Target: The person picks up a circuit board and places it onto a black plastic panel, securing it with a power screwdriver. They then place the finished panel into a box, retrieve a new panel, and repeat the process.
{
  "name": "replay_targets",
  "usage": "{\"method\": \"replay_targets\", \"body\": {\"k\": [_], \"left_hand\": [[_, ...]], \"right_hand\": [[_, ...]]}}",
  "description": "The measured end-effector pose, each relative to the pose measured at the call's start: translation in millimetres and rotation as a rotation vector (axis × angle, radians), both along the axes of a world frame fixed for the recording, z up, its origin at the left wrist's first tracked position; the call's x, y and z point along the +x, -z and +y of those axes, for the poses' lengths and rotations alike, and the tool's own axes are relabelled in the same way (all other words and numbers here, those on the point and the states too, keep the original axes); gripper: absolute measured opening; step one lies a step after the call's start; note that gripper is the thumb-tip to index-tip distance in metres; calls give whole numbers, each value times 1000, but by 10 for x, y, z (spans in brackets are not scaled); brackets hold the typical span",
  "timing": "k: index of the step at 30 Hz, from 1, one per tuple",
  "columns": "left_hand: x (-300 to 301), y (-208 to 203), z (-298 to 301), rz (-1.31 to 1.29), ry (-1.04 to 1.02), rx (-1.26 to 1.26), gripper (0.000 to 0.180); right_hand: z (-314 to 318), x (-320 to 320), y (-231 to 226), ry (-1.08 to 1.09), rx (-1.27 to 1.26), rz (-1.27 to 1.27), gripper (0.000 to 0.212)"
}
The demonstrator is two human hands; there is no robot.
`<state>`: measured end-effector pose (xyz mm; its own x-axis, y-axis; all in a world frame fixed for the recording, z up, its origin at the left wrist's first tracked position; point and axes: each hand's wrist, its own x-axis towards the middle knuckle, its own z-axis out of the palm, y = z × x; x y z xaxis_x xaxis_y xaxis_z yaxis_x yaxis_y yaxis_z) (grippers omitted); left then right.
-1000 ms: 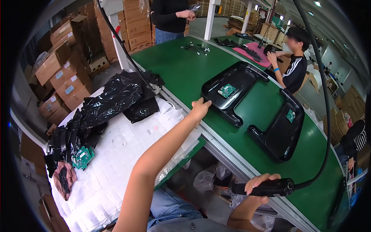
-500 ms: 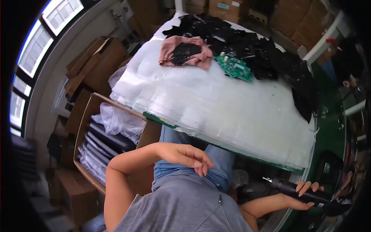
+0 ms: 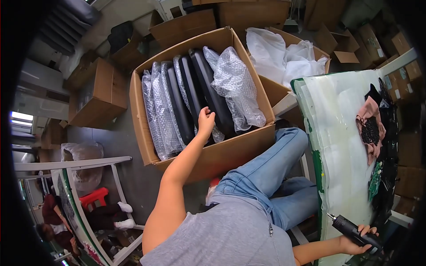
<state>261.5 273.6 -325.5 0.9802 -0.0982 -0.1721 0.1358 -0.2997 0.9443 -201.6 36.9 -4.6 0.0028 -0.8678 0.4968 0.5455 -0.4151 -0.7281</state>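
My left hand [image 3: 205, 124] reaches over an open cardboard box [image 3: 148, 60], fingers loosely curled and slightly apart, with nothing visible in them. It is nearest to the black flat panels [image 3: 212, 99], which stand on edge in a row, several with bubble wrap [image 3: 237, 75] around or between them. Whether the fingertips touch a panel I cannot tell. At the lower right, my right hand [image 3: 357, 241] is wrapped round a black electric screwdriver [image 3: 348, 228], its metal bit pointing up and left.
On the right, a table covered in white sheeting [image 3: 335, 133] bears a pink cloth [image 3: 368, 106] with small dark screws, green circuit boards [image 3: 375, 181] and black plastic pieces. White bags [image 3: 284, 53] fill another box. A white frame [image 3: 117, 177] and a seated person [image 3: 57, 217] are at the left.
My view and body have turned left, so the box is now in front and the table at the right. My left hand has moved from my lap to above the box. The screwdriver stays in my right hand.
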Motion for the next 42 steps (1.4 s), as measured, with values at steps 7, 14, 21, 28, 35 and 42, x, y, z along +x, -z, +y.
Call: {"method": "replay_targets", "body": {"k": [7,14,21,28,35,42], "left_hand": [[1012,285,-400,110,-77,416,65],[1383,-541,-414,135,153,-217,28],[1011,-3058,-248,326,360,-545,19],[-316,-4063,-796,317,716,-334,14],[-1495,-3829,-1835,645,837,-227,18],[-2576,-3417,-2829,962,858,-386,37]], "right_hand": [[31,290,-31,-46,-27,72,42],[162,274,-116,132,-18,106,45],[307,-63,-143,32,-59,-20,45],[460,-478,-151,60,-152,-227,46],[965,-1319,-291,272,-296,-333,50],[1532,-1768,-187,459,-372,-320,49]]}}
